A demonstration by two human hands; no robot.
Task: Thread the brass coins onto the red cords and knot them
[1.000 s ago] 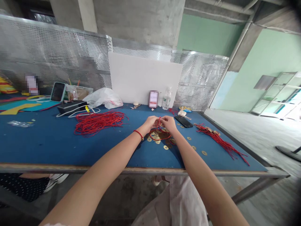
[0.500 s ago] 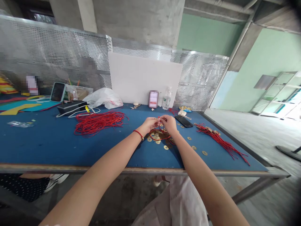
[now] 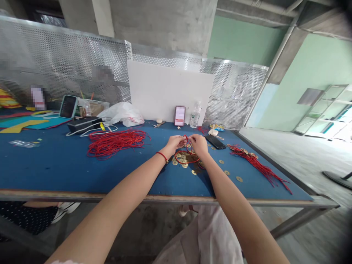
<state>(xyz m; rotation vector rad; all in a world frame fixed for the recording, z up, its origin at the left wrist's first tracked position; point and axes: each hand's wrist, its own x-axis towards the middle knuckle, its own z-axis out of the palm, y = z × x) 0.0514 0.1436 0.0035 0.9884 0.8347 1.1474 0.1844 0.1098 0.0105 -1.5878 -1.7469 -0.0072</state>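
A red cord (image 3: 188,147) runs between my two hands and hangs in a loop over a pile of brass coins (image 3: 183,160) with holes in them. My left hand (image 3: 176,143) pinches the cord near its top, where a small loop or knot shows. Close beside it, my right hand (image 3: 198,144) is also closed on the cord, its fingertips partly hidden. A red bracelet (image 3: 162,157) circles my left wrist. The coins lie on the blue tabletop (image 3: 115,178) just below my hands.
A bundle of red cords (image 3: 117,143) lies to the left. On the right are a black phone (image 3: 216,142) and red cords strung with coins (image 3: 260,167). Behind stand a propped phone (image 3: 179,116) and a water bottle (image 3: 195,116). Another person's leg shows below the table at left.
My fingertips have moved slightly apart, and more of the red cord shows between them. The coins and bundles lie where they were.
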